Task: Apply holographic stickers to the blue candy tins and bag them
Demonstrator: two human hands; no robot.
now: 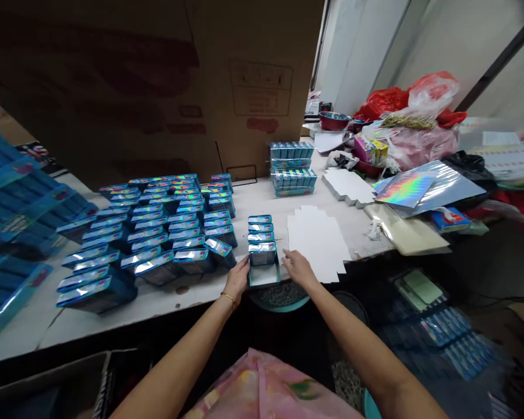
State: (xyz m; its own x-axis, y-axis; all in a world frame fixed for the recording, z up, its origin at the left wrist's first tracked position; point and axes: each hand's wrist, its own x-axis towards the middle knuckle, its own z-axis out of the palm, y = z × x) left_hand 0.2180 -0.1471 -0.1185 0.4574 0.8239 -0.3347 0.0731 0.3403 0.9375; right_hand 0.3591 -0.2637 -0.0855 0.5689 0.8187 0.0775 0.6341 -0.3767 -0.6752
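A shallow blue display tray lies at the table's front edge, its near part bare and white inside. Several small blue boxes stand in a row in its far part. My left hand is against the tray's left side, fingers closed along the wall. On the other side, my right hand hovers just off the tray's right edge, fingers apart and holding nothing visible. Flat white die-cut cardboard lies to the right, partly behind my right wrist.
Many blue boxes crowd the table at left. Two filled trays stand behind, before a large carton. More white cardboard, shiny sheets and plastic bags are at right. A green-rimmed basin sits below the edge.
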